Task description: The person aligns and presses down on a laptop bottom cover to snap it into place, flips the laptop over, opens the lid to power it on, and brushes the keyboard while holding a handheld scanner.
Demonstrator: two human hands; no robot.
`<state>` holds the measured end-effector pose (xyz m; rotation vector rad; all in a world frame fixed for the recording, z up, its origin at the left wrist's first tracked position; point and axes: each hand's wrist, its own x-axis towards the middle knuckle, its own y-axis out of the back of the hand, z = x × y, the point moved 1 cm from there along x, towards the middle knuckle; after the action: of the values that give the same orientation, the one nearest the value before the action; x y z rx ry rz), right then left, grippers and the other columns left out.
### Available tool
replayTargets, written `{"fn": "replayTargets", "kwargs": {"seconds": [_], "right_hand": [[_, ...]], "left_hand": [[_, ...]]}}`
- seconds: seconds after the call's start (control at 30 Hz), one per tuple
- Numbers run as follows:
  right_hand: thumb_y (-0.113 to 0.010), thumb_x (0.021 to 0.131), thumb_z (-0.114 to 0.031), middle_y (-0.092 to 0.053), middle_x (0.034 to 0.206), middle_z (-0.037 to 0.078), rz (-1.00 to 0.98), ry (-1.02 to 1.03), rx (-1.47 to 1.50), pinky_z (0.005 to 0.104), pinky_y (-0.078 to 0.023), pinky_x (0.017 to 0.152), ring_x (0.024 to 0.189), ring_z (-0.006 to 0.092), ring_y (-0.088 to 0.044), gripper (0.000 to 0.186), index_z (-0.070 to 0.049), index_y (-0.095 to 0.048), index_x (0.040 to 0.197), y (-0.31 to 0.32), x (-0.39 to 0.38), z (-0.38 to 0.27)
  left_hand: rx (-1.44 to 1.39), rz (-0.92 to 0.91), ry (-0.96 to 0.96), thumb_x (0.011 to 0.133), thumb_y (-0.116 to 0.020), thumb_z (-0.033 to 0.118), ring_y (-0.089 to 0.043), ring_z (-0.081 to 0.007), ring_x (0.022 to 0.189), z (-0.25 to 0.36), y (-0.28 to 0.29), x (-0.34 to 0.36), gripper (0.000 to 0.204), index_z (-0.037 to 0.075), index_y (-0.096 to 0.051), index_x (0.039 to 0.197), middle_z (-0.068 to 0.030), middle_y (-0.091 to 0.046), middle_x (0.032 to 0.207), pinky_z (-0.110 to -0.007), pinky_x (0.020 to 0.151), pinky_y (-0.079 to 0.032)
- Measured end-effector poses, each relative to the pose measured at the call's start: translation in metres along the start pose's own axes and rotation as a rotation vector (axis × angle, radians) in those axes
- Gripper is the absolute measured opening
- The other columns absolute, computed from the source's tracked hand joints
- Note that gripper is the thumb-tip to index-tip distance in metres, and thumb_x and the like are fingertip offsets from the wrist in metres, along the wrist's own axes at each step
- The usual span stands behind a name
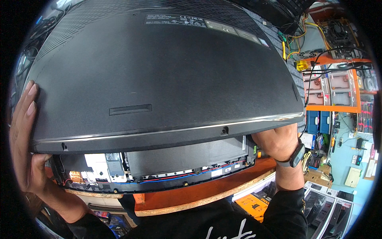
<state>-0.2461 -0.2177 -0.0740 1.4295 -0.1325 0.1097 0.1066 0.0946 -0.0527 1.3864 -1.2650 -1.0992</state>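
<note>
A large black laptop bottom cover point(171, 79) fills most of the view, raised and tilted above an opened laptop point(189, 159). My left hand point(27, 131) grips the cover's left edge, fingers along the side and thumb at the front corner. Under the cover's right front side reaches my right hand point(272, 139); its fingers are hidden behind the panel. Between cover and laptop show a dark flat battery point(187, 157), a pale metal area and thin red and blue wires. The cover hides the rest of the laptop's inside.
An orange-brown wooden table edge point(207, 199) runs under the laptop, over a striped grey mat point(292, 75). Cables and a circuit board with a fan point(338, 30) lie at the far right. Boxed goods point(332, 89) and an orange package point(252, 205) stand lower down.
</note>
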Motion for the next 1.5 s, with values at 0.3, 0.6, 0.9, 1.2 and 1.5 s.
{"fn": "replayTargets", "kwargs": {"seconds": [0.3,0.6,0.9,1.2,1.5], "right_hand": [[-0.072,0.070,-0.003,-0.063,0.089,0.009,-0.025,-0.011,0.038,0.0398,-0.049,0.060,0.078,0.0269,-0.066,0.027,-0.007,-0.067,0.096,-0.001,-0.003,0.002],[-0.072,0.069,-0.002,-0.064,0.090,0.009,-0.036,0.001,0.010,0.0405,-0.050,0.061,0.077,0.0275,-0.066,0.029,-0.006,-0.068,0.097,0.004,0.003,-0.001],[-0.071,0.075,-0.013,-0.064,0.089,0.004,-0.027,0.019,-0.071,0.0393,-0.049,0.059,0.075,0.0245,-0.065,0.018,-0.010,-0.071,0.093,0.003,0.003,-0.002],[-0.069,0.071,0.002,-0.063,0.089,0.008,0.004,-0.016,0.018,0.0388,-0.049,0.058,0.076,0.0263,-0.065,0.029,-0.007,-0.066,0.099,-0.004,-0.002,0.002],[-0.069,0.070,0.003,-0.064,0.096,0.010,0.021,-0.038,0.009,0.0406,-0.049,0.067,0.084,0.0290,-0.065,0.034,-0.005,-0.067,0.103,-0.004,-0.004,-0.003]], "left_hand": [[0.019,-0.004,0.012,0.089,-0.042,0.066,-0.036,-0.0391,0.141,0.000,-0.002,-0.001,0.081,0.010,-0.040,0.147,-0.0246,-0.041,0.149,-0.057,0.117,-0.026],[0.009,-0.001,0.022,0.089,-0.041,0.066,-0.036,-0.0393,0.141,0.000,-0.002,-0.001,0.080,0.010,-0.040,0.147,-0.0245,-0.041,0.149,-0.056,0.117,-0.026],[0.000,-0.001,0.011,0.088,-0.042,0.066,-0.037,-0.0405,0.140,0.000,-0.001,0.001,0.081,0.010,-0.040,0.147,-0.0248,-0.041,0.148,-0.057,0.117,-0.026],[-0.118,0.065,-0.024,0.093,-0.044,0.058,-0.038,-0.0428,0.139,-0.001,0.003,0.004,0.074,0.006,-0.040,0.147,-0.0279,-0.042,0.147,-0.057,0.115,-0.028],[-0.086,0.130,-0.058,0.096,-0.046,0.049,-0.044,-0.0445,0.135,0.001,0.002,0.006,0.068,0.000,-0.045,0.142,-0.0314,-0.046,0.142,-0.057,0.114,-0.031]]}}
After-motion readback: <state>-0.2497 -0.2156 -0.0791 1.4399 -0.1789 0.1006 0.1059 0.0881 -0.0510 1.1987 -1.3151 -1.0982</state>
